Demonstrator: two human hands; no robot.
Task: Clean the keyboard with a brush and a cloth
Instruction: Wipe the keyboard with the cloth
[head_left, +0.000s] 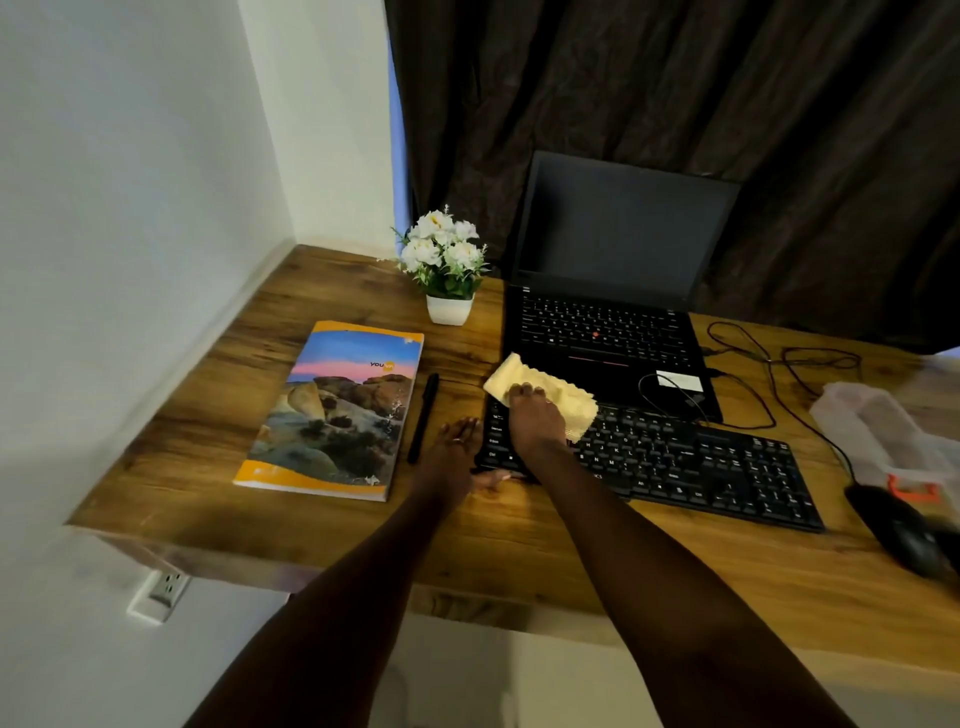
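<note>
The right hand (537, 421) is lying flat on the yellow cloth (563, 392), fingers close together, pressing it down on the left end of the black keyboard (701, 462). The cloth is sitting under the palm and fingers, and it is sticking out past the fingertips and out to the right of the hand. Most of the keyboard is stretching away to the right of this hand. The left hand (457, 447) is resting just left of the right hand, fingers straight and lying on the wooden desk (519, 545) right beside the keyboard's end, with the thumb touching the keyboard's near edge. A black pen (423, 418) is lying just left of the left hand, and a colourful book (337, 410) is lying past the pen. An open laptop (608, 322) is standing just beyond the right hand's fingertips
</note>
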